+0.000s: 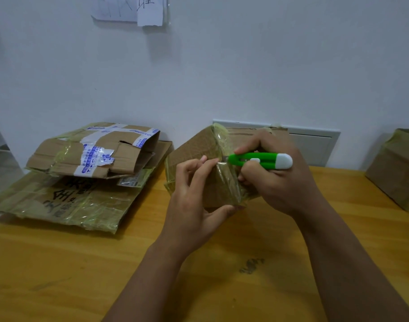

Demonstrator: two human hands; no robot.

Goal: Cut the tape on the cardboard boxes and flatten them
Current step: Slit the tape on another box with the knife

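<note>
Cardboard box [194,156], wrapped in clear yellowish tape [224,180], is sitting tilted on the wooden table [82,263] near the wall, in the middle of the head view. The left hand [194,194] is gripping its near side, thumb curling under the lower edge and fingertips pressing on the upper face beside the taped seam. The right hand [275,177] is wrapping its fingers round a green snipper [259,160] (white cap at the rear end), and the tool's tip is touching the tape at the box's ridge, just beside the left fingertips. Flattened boxes [82,177] are lying stacked at the left of the table, the top one bearing white tape with blue print. Another taped box [396,168] is standing at the right edge, well apart from the hands. Paper notes [138,10] are hanging on the white wall above.
</note>
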